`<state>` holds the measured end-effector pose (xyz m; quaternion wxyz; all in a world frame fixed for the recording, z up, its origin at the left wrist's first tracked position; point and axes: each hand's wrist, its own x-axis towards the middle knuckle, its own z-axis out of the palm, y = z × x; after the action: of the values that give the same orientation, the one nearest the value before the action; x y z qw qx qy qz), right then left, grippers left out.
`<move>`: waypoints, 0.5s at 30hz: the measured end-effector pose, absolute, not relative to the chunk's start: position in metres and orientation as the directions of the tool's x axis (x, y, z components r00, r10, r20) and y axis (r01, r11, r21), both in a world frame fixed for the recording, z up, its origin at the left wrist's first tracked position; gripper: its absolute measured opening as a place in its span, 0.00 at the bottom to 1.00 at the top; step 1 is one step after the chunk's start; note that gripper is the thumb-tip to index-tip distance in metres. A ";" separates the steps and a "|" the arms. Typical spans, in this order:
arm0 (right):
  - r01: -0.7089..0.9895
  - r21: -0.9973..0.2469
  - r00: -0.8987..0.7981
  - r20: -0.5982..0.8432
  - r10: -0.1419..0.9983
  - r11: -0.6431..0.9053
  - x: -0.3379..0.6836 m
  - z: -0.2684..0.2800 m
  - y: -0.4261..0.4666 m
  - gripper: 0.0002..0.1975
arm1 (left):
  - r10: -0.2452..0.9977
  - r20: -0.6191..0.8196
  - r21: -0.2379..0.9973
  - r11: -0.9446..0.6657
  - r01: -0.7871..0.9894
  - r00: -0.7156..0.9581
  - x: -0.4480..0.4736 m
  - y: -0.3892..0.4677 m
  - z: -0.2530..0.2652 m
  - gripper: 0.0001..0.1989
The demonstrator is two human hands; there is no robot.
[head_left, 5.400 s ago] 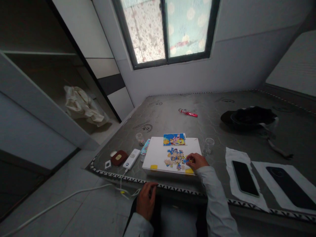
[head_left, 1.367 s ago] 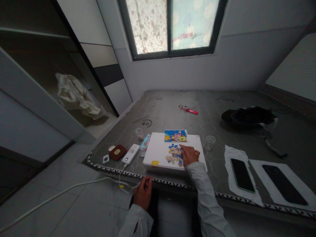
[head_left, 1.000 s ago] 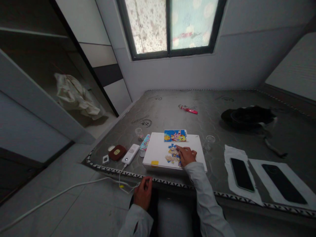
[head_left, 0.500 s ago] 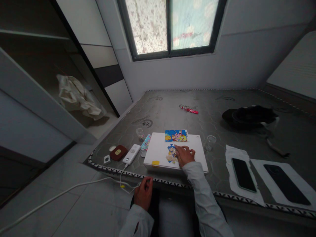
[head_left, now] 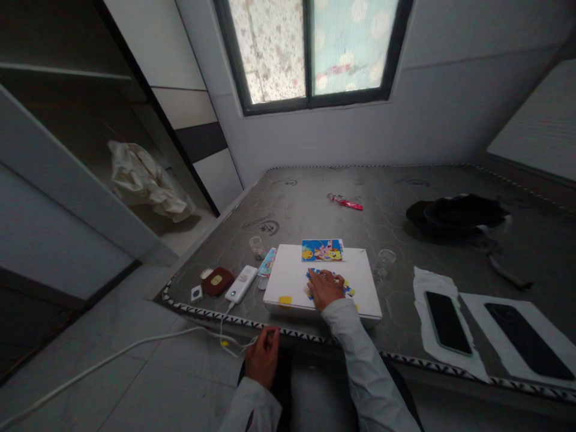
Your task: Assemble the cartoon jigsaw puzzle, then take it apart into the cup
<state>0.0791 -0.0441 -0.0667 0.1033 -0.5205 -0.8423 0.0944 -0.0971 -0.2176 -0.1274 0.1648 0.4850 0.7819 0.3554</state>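
My right hand (head_left: 326, 289) lies over a partly assembled jigsaw puzzle (head_left: 348, 291) on a white box (head_left: 284, 269). Its fingers are stretched out and somewhat apart, touching the pieces. The hand covers most of the puzzle's middle, so colourful pieces show only around it. Just beyond the puzzle, a cartoon picture card (head_left: 322, 250) lies at the box's far edge. My left hand (head_left: 263, 356) is held low in front of the bed edge, near a white cable. Its fingers are curled together, and whatever may be inside them is hidden.
Left of the box are a clear cup (head_left: 257, 247), a white power bank (head_left: 242, 284) with a cable and a brown case (head_left: 216, 281). On the right stand a clear jar (head_left: 384, 264) and two phones, one green-edged (head_left: 447, 322), one black (head_left: 528, 339). A black cap (head_left: 459, 215) lies farther back.
My right hand has shifted slightly left and spread over the puzzle, uncovering pieces on its right side and a yellow patch on the box front. My left hand has stayed nearly still.
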 end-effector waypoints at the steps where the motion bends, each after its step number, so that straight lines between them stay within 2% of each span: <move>1: 0.856 -0.268 -0.438 0.078 0.896 0.442 0.080 -0.066 -0.044 0.25 | 0.876 0.087 0.716 0.275 0.641 -0.474 -0.097 -0.218 -0.127 0.13; 9: 0.828 -0.316 -0.449 0.124 0.885 0.464 0.084 -0.061 -0.045 0.24 | 0.873 0.087 0.729 0.273 0.628 -0.480 -0.094 -0.217 -0.128 0.16; 15: 0.829 -0.371 -0.369 0.198 0.908 0.418 0.130 -0.042 -0.030 0.22 | 0.869 0.083 0.731 0.280 0.623 -0.488 -0.094 -0.218 -0.125 0.16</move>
<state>0.1299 -0.0303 -0.0416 0.1881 -0.5291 -0.8208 0.1050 -0.0943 -0.2184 -0.1245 0.1691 0.4769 0.7819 0.3642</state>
